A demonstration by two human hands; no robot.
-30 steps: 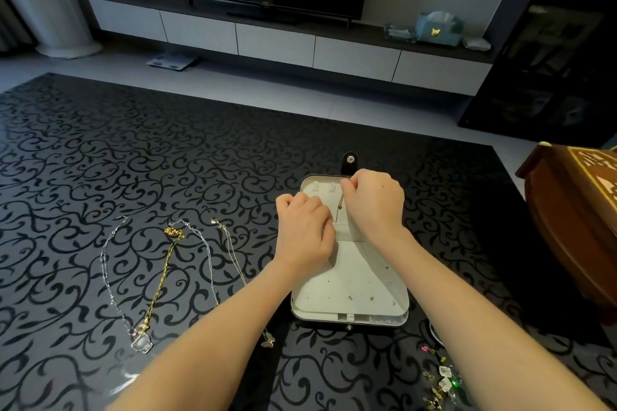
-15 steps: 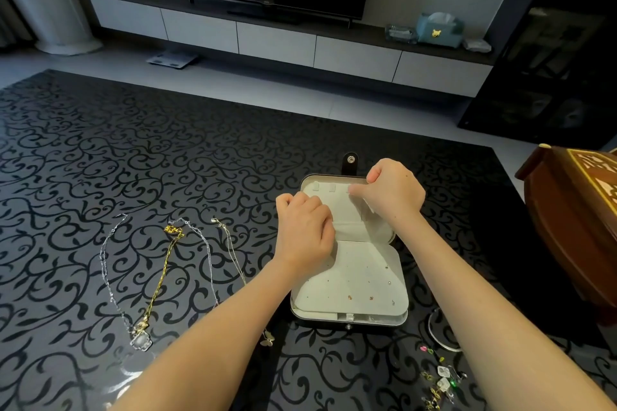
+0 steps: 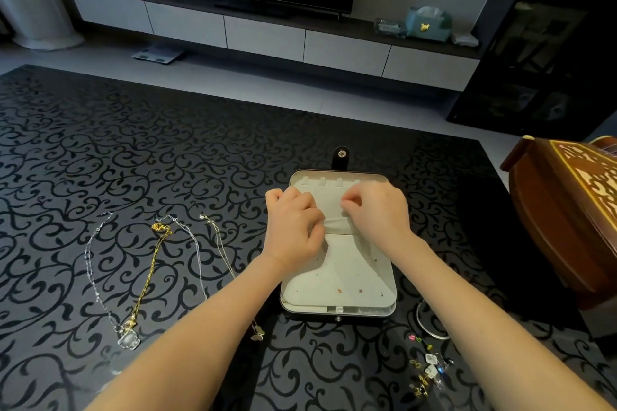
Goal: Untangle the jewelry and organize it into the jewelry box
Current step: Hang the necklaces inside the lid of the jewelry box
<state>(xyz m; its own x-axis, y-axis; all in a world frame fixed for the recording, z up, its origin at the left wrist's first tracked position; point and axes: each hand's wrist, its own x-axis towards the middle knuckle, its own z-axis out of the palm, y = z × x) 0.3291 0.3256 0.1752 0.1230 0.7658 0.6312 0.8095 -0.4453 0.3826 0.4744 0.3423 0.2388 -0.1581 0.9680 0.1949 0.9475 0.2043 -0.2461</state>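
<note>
Table (image 3: 167, 143): left hand (image 3: 295, 227), right hand (image 3: 377, 210) on jewelry box (image 3: 340, 277)

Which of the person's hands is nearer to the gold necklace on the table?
Left. The left hand is over the left edge of the jewelry box, right of the gold necklace; the right hand is over the box's right side, farther away.
</note>
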